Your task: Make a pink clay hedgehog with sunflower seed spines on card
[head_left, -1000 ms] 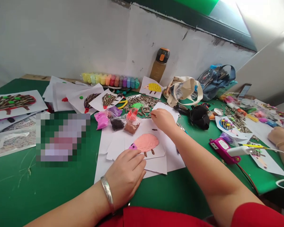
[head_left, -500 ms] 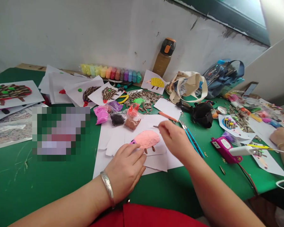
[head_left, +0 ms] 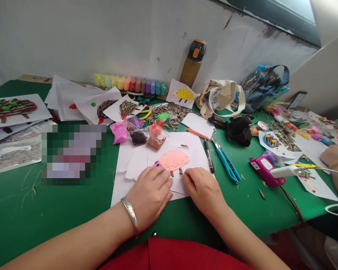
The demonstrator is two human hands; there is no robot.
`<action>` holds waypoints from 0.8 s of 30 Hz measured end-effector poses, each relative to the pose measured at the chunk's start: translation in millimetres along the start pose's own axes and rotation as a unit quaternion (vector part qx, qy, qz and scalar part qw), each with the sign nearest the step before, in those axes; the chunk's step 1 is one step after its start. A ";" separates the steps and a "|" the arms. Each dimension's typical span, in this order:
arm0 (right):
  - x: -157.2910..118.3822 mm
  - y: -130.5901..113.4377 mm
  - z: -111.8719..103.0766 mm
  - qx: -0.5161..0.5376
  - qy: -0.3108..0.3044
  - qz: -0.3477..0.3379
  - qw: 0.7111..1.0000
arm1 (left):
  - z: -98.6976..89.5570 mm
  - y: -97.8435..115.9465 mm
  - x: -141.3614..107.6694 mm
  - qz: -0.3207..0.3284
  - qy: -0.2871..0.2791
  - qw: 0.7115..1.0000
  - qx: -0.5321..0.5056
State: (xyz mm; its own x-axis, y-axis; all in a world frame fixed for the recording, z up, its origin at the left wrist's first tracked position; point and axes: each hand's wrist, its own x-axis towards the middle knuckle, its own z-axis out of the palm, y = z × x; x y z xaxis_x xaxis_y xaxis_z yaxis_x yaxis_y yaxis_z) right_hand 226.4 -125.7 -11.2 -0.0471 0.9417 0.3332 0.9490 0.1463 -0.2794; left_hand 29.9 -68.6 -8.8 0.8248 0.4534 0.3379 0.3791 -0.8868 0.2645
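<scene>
- The pink clay animal [head_left: 174, 160] lies on white paper [head_left: 139, 152], just beyond both hands, its purple head partly under the left fingers.
- The left hand [head_left: 151, 189] lies palm down, fingers stretched out side by side on the paper; its forearm slants in from the lower left, a silver bangle [head_left: 130, 215] at the wrist.
- The right hand [head_left: 204, 187] is bent inward beside a brown leg [head_left: 181, 171], thumb and forefinger close together; whether they pinch anything cannot be told.
- Beyond the right hand lie a seed [head_left: 184, 146], a black pen [head_left: 209, 156] and a blue cutter [head_left: 227, 161].
- Beyond the left hand are bags of clay [head_left: 139, 137].
- Under everything is a green table [head_left: 73, 221], scratched left of the left hand.
- Farthest from the hands, a bottle [head_left: 194, 62] leans near a stained pale wall [head_left: 73, 41].
</scene>
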 end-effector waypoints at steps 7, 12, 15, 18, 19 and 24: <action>0.0 -5.6 4.6 -0.060 0.012 -0.022 0.998 | -1.2 1.4 0.5 -0.010 -0.001 1.000 0.000; 4.3 -10.4 6.4 -0.085 -0.001 -0.004 0.996 | -0.6 2.4 1.4 -0.013 -0.003 1.000 -0.004; 7.7 -11.3 7.8 -0.110 -0.002 0.035 0.993 | -0.8 3.0 0.5 -0.014 -0.006 1.000 -0.006; 8.9 -11.2 8.3 -0.111 -0.013 0.063 0.992 | -0.7 3.1 -0.5 -0.017 -0.002 1.000 -0.002; 8.9 -11.2 8.2 -0.106 -0.018 0.062 0.992 | -0.4 3.1 -0.6 -0.017 0.000 1.000 -0.001; 9.8 -11.2 7.5 -0.096 -0.031 0.072 0.992 | 1.5 3.4 -0.5 -0.023 0.004 1.000 0.001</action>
State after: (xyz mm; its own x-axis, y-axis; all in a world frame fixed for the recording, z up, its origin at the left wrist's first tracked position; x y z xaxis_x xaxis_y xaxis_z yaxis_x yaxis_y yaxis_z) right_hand 212.9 -115.8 -11.5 0.0808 0.9661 0.2453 0.9888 -0.0467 -0.1420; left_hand 31.4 -72.0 -9.4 0.8029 0.4945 0.3330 0.4177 -0.8651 0.2776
